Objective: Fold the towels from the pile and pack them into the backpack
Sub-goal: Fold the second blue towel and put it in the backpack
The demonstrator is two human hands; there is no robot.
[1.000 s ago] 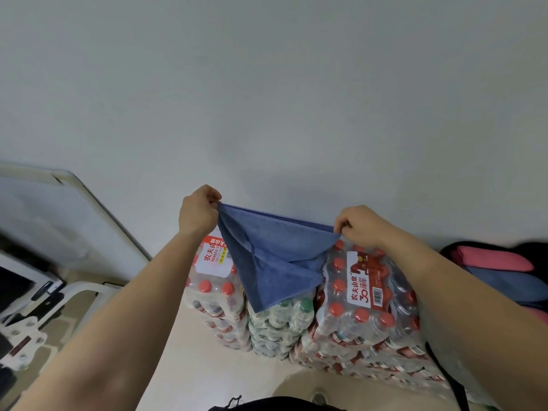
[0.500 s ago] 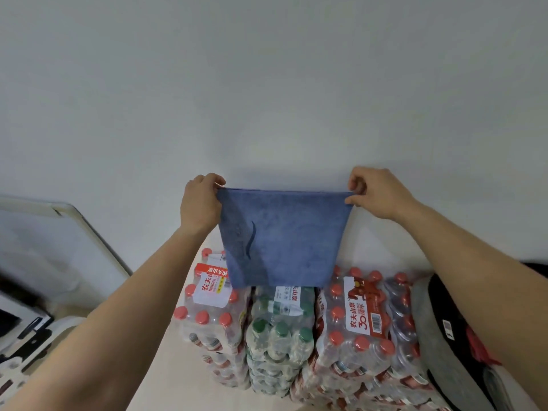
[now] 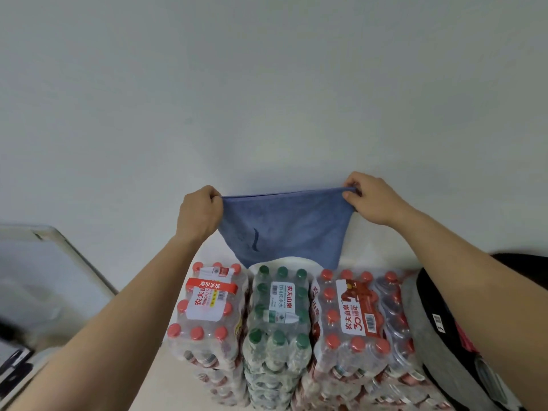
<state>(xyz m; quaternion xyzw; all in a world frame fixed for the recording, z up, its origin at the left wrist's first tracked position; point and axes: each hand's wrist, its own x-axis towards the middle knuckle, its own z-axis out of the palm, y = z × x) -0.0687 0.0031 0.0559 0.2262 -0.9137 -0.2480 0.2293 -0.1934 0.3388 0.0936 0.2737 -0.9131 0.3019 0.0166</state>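
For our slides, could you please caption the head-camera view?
Left hand and right hand hold a blue cloth towel stretched by its top corners above shrink-wrapped packs of water bottles.

The place looks like a storeroom or an office back corner. Below the left hand [image 3: 200, 215] and right hand [image 3: 373, 203], shrink-wrapped water packs [image 3: 275, 307] stand stacked against a bare white wall [image 3: 267, 99], red caps on either side and green between. A framed white board [image 3: 44, 277] stands left of the left hand, and a backpack [image 3: 427, 351] lies below the right.
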